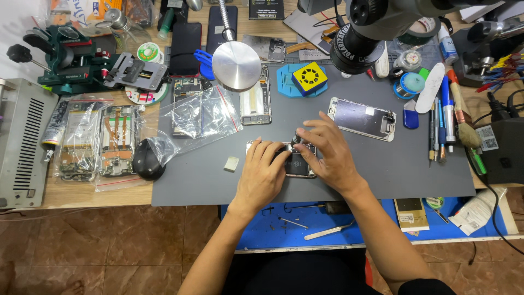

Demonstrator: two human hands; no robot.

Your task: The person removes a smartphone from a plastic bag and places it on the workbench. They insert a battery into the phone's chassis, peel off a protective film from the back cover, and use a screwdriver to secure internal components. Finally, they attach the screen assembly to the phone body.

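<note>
Both hands (295, 164) rest on an opened phone (297, 166) on the grey mat (382, 175).

The opened phone (295, 164) on the grey mat (382, 175) is largely covered by the left hand (262, 177) and right hand (327, 153); its internals are too small to make out. The small dark tool (296, 140) at the right fingertips cannot be identified. The microscope (376, 27) is cut off by the top edge.
</note>
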